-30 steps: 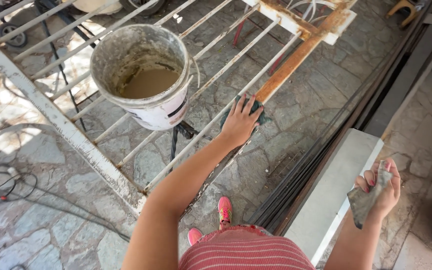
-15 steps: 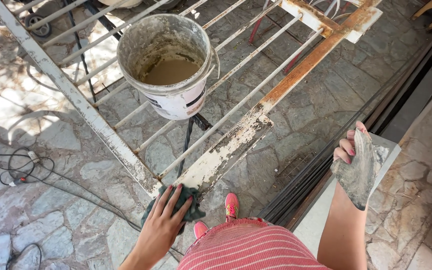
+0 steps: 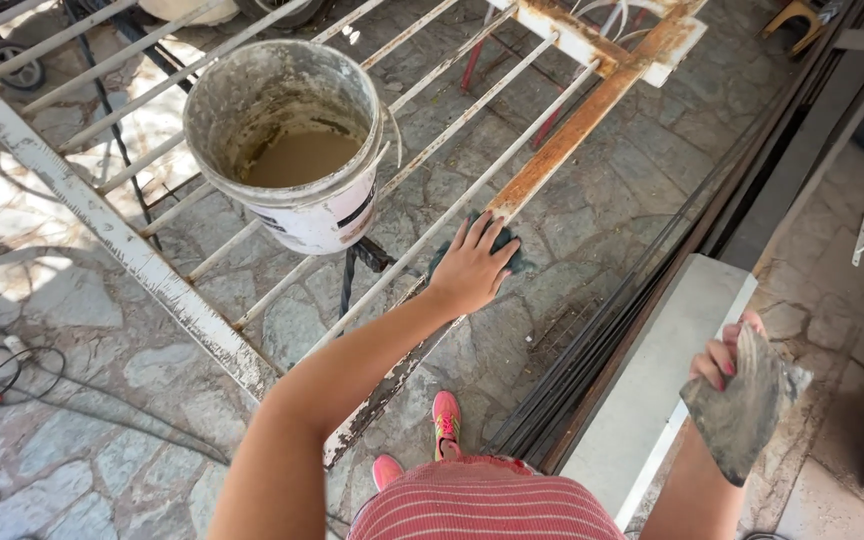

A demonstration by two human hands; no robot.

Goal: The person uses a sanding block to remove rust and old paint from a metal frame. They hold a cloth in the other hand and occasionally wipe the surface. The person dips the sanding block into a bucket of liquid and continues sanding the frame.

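The head view looks down on a dark green abrasive pad (image 3: pixel 505 250) pressed flat on a rusty flat bar (image 3: pixel 572 130) of a white-painted metal gate (image 3: pixel 122 250) that lies horizontally above the stone-paved ground (image 3: pixel 72 400). The left hand (image 3: pixel 472 265) lies on the pad with its fingers spread and flattened, palm down, pinning it to the bar at the place where bare rust meets flaking white paint. The right hand (image 3: pixel 727 350) is held well apart, low at the person's side, its fingers closed around a grey, worn sheet of sandpaper (image 3: pixel 747 405) that hangs stiffly from the grip. Just beside the left hand, a dirty bucket (image 3: pixel 287 140) of murky water sits on the thin gate rods (image 3: pixel 432 215), its base resting on only a few of them. The chief risk, as I judge it, is that hard pressure along the bar shakes the gate and tips the bucket, which would spill over the cables (image 3: pixel 12 370) on the paving to the left. The spread fingers could also slide off the pad onto sharp rust flakes or a paint edge. The person's pink shoes (image 3: pixel 432 440) stand right under the frame, so anything that drops would land on them.
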